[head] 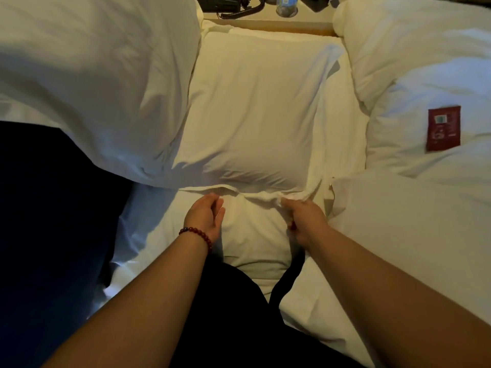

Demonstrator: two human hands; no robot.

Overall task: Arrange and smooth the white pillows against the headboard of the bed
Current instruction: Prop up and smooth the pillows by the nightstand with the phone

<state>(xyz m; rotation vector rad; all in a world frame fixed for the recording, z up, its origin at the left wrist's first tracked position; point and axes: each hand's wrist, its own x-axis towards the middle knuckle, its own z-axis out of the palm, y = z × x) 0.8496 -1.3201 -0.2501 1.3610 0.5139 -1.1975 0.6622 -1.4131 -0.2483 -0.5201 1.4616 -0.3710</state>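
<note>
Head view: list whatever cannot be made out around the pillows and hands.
- Print on the red card: too small and blurred to read.
- The bottle and telephone: cut off by the top edge.
- The headboard: only a wooden strip shows between pillows.
- The middle pillow: its left side is covered by the left pillow.
- The right hand: fingertips tucked into the pillowcase fold.

Nothing can be read: the dark red card (443, 128) on the white bedding (425, 75) carries print too small to make out, and the bottle label (286, 0) is blurred
</note>
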